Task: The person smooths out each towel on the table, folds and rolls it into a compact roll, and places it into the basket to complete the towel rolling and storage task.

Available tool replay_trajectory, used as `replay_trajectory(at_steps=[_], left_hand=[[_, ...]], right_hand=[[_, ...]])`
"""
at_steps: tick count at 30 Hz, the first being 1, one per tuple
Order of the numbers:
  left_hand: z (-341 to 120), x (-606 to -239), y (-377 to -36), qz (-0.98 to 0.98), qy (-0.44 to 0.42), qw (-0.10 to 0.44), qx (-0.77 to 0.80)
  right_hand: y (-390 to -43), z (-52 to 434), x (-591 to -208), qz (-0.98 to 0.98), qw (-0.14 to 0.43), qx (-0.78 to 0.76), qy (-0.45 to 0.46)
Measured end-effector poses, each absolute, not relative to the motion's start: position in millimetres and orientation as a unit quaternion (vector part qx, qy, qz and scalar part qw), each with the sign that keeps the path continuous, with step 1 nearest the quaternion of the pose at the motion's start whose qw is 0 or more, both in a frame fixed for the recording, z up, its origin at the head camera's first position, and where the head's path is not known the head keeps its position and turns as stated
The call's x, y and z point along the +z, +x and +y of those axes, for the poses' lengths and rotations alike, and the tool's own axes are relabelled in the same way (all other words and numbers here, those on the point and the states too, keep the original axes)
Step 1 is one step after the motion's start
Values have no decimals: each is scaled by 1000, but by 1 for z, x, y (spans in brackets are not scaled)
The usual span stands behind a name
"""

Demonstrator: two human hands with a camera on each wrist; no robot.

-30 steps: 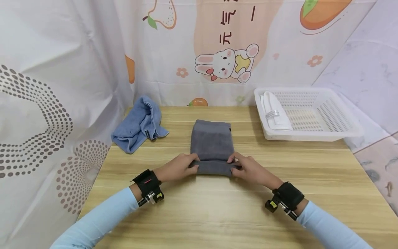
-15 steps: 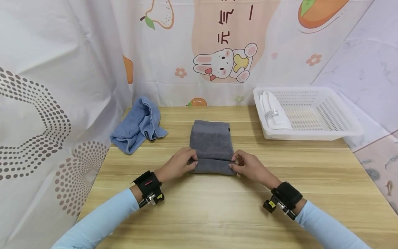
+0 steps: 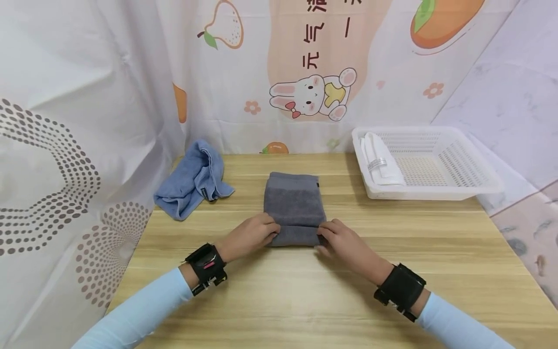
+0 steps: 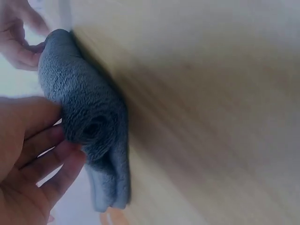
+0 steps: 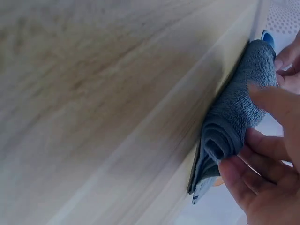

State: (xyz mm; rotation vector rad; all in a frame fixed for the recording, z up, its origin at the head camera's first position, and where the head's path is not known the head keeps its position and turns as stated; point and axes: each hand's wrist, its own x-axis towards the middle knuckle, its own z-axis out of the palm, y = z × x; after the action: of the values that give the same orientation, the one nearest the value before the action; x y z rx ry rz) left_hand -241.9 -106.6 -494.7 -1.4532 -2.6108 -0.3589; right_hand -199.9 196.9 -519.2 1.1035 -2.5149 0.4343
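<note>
Head view shows a gray towel (image 3: 294, 208) lying flat on the wooden table (image 3: 305, 300), with its near end rolled up into a small tube. The left hand (image 3: 249, 236) holds one end of that roll and the right hand (image 3: 344, 242) holds the other end, so the roll stays even and tight on both sides. The fingers of each hand curl around the roll, with the thumbs close by.

From the left wrist view, the fingers (image 4: 44, 157) press on the round end of the roll, where you can see the layers wound up like a snail. The right wrist view shows the same at the other end.

Beyond the grip lies the flat part of the towel. Farther off to the left is a crumpled blue towel (image 3: 192, 179). Farther off to the right is a white basket (image 3: 436, 191) with a rolled white towel (image 3: 380, 160) inside.
</note>
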Motion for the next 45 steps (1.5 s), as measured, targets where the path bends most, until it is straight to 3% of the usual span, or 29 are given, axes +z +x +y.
replay_trajectory(at_steps=[11, 16, 24, 28, 31, 35, 41, 45], left_hand=[[-106, -499, -236, -871, -483, 59, -71], [-110, -506, -235, -864, -485, 48, -125], [-117, -508, -245, -865, -405, -73, -286], [-119, -506, -249, -850, -364, -145, -353], [-118, -503, -251, -845, -352, -166, -366], [-115, -502, -254, -850, -348, -168, -357], [-111, -500, -255, -861, -326, -165, -353], [-109, -499, -253, -873, -315, -142, -343]], right_hand=[[-209, 198, -526, -902, 143, 170, 371], [-214, 201, -527, -912, 81, 215, 341], [-221, 209, -521, -907, -90, 331, 246], [-224, 211, -518, -895, -114, 366, 227], [-225, 211, -517, -887, -122, 388, 220], [-224, 209, -519, -892, -84, 382, 225], [-218, 200, -528, -907, 139, 259, 300], [-216, 196, -531, -889, 213, 210, 346]])
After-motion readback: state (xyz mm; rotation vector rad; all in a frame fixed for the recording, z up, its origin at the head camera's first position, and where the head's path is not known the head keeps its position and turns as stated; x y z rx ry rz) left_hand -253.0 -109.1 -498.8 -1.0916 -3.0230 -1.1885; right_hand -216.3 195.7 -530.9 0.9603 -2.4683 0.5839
